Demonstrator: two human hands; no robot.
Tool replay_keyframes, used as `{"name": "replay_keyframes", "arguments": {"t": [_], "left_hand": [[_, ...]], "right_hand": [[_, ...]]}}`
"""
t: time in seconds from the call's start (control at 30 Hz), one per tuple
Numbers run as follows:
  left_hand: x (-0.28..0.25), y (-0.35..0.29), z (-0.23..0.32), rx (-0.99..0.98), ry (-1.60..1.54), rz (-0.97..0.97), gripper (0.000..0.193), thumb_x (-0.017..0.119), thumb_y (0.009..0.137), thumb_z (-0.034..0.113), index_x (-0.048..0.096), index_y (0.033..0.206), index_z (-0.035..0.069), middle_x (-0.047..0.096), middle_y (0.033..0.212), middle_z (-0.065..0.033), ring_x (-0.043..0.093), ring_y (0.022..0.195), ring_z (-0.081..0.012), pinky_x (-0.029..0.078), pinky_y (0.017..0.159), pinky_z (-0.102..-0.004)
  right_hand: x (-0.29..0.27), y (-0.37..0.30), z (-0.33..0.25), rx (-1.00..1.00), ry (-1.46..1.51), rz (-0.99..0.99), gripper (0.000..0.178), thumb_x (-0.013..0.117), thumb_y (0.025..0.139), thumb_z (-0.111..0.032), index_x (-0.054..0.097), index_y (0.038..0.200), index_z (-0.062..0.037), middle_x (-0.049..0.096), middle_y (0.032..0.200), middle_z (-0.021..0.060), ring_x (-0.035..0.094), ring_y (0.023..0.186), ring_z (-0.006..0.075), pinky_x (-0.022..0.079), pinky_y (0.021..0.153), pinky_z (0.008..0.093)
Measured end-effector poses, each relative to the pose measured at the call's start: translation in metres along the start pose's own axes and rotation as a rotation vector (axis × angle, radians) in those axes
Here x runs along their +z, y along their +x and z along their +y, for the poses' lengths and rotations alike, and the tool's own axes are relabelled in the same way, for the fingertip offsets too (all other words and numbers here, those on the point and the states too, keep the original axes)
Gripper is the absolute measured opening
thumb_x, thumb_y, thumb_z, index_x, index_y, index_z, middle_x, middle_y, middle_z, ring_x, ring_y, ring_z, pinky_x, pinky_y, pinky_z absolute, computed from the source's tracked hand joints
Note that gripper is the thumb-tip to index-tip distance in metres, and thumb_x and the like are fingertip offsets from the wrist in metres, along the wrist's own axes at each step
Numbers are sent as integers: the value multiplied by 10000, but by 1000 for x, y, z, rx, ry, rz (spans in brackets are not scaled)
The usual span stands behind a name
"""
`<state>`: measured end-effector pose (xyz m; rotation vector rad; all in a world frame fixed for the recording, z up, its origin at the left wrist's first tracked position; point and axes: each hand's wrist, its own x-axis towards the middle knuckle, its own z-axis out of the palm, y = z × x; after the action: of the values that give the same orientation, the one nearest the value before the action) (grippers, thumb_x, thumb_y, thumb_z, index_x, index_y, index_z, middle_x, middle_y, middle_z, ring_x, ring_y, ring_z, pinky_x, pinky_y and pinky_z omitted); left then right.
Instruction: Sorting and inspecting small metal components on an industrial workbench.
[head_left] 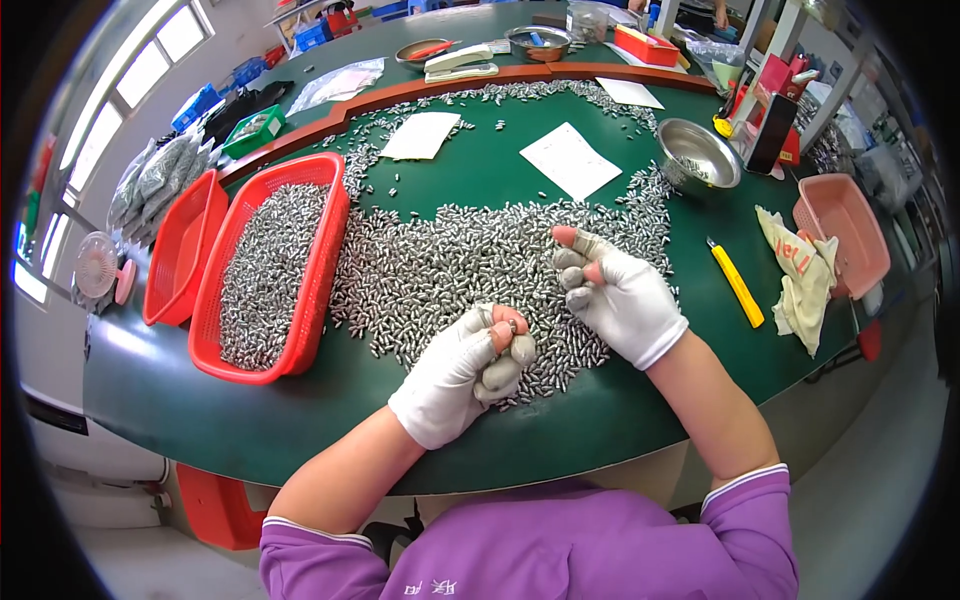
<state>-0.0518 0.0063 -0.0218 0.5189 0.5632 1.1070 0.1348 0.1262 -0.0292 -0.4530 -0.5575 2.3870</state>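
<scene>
A wide spread of small silver metal parts (450, 260) covers the middle of the green table, and both my hands are over its near side. My left hand (470, 365), in a white glove with bare thumb and index tips, is pinched on what looks like one small metal part (513, 326). Farther right and a little higher, my right hand (615, 290) wears a similar glove with grey-stained fingers. Its fingers are curled in toward the bare thumb, and whatever they hold is hidden. Left of the spread stands a red plastic basket (335, 215) heaped with the same parts.
An empty-looking red basket (180, 260) leans beside the full one. Paper sheets (570, 162) lie among the parts. At right are a steel bowl (698, 155), a yellow utility knife (738, 285), a cloth (800, 275) and a pink basket (850, 230). A brown wooden rail (480, 82) runs behind.
</scene>
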Motion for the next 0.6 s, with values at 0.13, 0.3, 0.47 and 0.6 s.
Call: {"name": "replay_keyframes", "arguments": {"t": [0.13,0.3,0.47,0.6], "left_hand": [[3,0,2,-13,-11,33,177,607,939,246,535,1004,97,565,841,-10,355,532,-49,289,498,-197],[3,0,3,1,-23,58,162,630,926,217,527,977,103,581,846,-18,357,533,-50,298,505,-194],[1,1,2,8,-47,48,162,635,923,209,521,974,105,584,852,-22,358,540,-47,301,510,-191],[-2,2,1,12,-54,50,161,635,922,206,516,966,107,585,855,-25,357,545,-46,300,511,-191]], "right_hand": [[-6,2,-1,-50,-32,25,378,414,910,58,469,1276,-18,596,1068,81,584,845,107,505,718,210],[0,0,0,-58,-31,27,389,410,936,70,473,1301,-49,604,1147,107,605,890,106,527,717,198],[1,0,2,-8,-11,18,317,436,976,-1,493,1280,-66,607,1140,108,581,798,70,514,665,184],[2,0,5,-8,-58,14,352,507,964,-57,476,1315,-54,591,1098,78,511,721,32,447,625,149]]}}
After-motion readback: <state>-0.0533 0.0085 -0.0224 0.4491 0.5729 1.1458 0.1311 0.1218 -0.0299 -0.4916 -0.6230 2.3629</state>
